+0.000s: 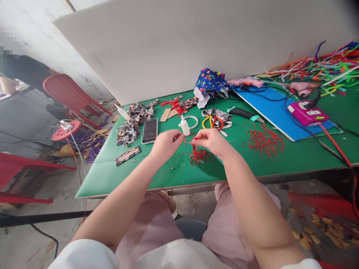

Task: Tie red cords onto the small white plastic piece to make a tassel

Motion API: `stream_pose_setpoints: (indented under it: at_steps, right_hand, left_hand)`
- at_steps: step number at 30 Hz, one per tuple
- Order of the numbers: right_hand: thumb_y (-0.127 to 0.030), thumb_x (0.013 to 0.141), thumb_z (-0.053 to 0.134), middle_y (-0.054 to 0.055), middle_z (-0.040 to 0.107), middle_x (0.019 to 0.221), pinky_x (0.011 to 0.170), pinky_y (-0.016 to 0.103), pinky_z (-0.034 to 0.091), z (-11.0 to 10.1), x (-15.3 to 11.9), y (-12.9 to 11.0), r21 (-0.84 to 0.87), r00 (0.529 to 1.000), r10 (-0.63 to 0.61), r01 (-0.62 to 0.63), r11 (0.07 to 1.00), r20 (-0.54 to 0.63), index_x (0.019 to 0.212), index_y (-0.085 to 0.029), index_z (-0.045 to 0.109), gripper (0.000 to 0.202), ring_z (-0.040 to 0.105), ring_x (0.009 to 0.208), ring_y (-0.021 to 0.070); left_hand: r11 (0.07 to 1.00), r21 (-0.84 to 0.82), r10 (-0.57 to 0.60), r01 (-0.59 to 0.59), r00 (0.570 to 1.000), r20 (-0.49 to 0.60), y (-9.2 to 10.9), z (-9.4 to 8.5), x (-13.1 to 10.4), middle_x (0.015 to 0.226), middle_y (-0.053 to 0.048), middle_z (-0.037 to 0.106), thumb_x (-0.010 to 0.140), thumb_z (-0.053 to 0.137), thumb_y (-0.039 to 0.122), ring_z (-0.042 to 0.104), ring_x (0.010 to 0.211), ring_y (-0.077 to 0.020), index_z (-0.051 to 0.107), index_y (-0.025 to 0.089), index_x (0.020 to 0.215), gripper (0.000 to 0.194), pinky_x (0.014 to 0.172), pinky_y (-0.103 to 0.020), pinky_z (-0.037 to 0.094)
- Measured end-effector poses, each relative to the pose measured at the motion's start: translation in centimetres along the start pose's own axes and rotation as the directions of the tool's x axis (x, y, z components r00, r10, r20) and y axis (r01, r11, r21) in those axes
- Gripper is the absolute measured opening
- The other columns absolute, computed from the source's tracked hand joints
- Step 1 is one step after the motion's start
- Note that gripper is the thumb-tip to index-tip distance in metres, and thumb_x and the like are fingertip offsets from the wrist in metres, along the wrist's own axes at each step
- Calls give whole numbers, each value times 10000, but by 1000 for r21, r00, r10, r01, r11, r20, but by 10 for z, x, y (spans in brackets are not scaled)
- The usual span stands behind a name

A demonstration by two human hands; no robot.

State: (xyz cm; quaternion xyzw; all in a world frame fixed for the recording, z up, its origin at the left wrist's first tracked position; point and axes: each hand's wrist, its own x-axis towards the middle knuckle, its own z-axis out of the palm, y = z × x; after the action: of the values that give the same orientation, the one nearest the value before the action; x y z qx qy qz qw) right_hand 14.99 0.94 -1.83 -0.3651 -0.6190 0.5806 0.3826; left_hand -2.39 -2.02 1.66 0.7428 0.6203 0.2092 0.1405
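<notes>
Over the green table, my right hand (210, 142) pinches red string, and a tangle of it (199, 156) hangs below the fingers onto the tabletop. My left hand (167, 144) is close by on the left, its thumb and fingertips pressed together at a thin red strand. Just behind the hands stands a small white bottle (184, 126) beside a white ring (193, 121). Scissors with yellow and red handles (213, 122) lie behind my right hand. A second heap of red string (263, 140) rests to the right. The phone (150, 130) lies left of my left hand.
Patterned fabric pieces (130, 125) and another white bottle (122, 112) lie at the left. A black and teal cutter (245, 114), a blue board (269, 108) and a pink power socket (308, 113) with cables are at the right. Red chairs and a person are beyond the table's left side.
</notes>
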Motion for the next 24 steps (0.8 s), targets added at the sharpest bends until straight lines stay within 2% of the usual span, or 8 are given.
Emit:
stream_pose_setpoints:
  at_steps: [2, 5, 9, 13, 16, 18, 21, 24]
  right_hand:
    - [-378, 622, 711, -14, 585, 625, 627, 302, 402, 0, 0, 1, -30, 999, -25, 26, 999, 25, 628, -168, 577, 249, 518, 592, 119]
    - [-338, 671, 673, -8, 604, 653, 639, 295, 414, 3, -2, 2, -82, 995, -57, 64, 995, 87, 640, -171, 583, 192, 542, 621, 126]
    - [-298, 699, 642, -14, 606, 658, 639, 279, 418, 9, -3, 2, -121, 987, -85, 102, 987, 137, 643, -172, 578, 153, 550, 634, 124]
    - [-302, 713, 632, -22, 593, 638, 618, 271, 405, 12, -4, 3, -147, 987, -94, 113, 983, 133, 643, -171, 571, 160, 535, 612, 120]
    - [-328, 717, 635, -27, 584, 627, 619, 277, 402, 11, -3, 4, -149, 988, -86, 105, 983, 128, 654, -176, 572, 177, 532, 609, 122]
    - [-349, 704, 655, -19, 606, 681, 654, 289, 417, 7, -2, 4, -120, 990, -76, 90, 989, 119, 670, -179, 578, 190, 552, 647, 128]
    - [-363, 678, 688, 11, 654, 811, 749, 318, 436, -3, -2, 3, -24, 997, -40, 42, 999, 65, 694, -180, 595, 206, 590, 749, 142]
    - [-355, 666, 710, 17, 682, 813, 788, 317, 448, -9, -1, 3, 195, 998, 47, -54, 979, 38, 683, -185, 580, 215, 615, 794, 140]
  left_hand:
    - [900, -357, -195, 249, 964, 181, -3, 9, -8, 700, -42, 673, 805, 486, 454, 582, 652, -154, 682, 167, 736, 354, 584, -257, 406]
    - [574, -708, -282, 411, 911, 300, -3, 24, -18, 777, -64, 687, 750, 560, 506, 598, 722, -151, 698, 156, 761, 377, 608, -244, 431]
    - [226, -884, -302, 409, 892, 336, 3, 36, -21, 766, -44, 675, 659, 701, 418, 588, 699, -112, 705, 153, 791, 296, 608, -213, 428]
    - [64, -947, -361, 314, 892, 271, 6, 40, -18, 761, -16, 673, 597, 765, 289, 583, 680, -84, 700, 151, 767, 228, 639, -201, 434]
    - [68, -971, -352, 228, 916, 190, 8, 42, -17, 756, -13, 681, 622, 746, 287, 593, 701, -92, 694, 156, 741, 184, 688, -223, 446]
    - [142, -973, -353, 180, 928, 120, 7, 40, -17, 770, -14, 691, 646, 728, 298, 605, 745, -108, 693, 168, 740, 164, 745, -249, 449]
    - [377, -914, -318, 152, 948, 27, 4, 26, -18, 905, -44, 705, 658, 717, 298, 615, 902, -163, 695, 171, 742, 154, 866, -315, 426]
    - [595, -792, -174, 137, 984, 39, 1, 1, -15, 1093, -79, 660, 685, 686, 299, 558, 1089, -228, 683, 167, 693, 132, 943, -384, 392]
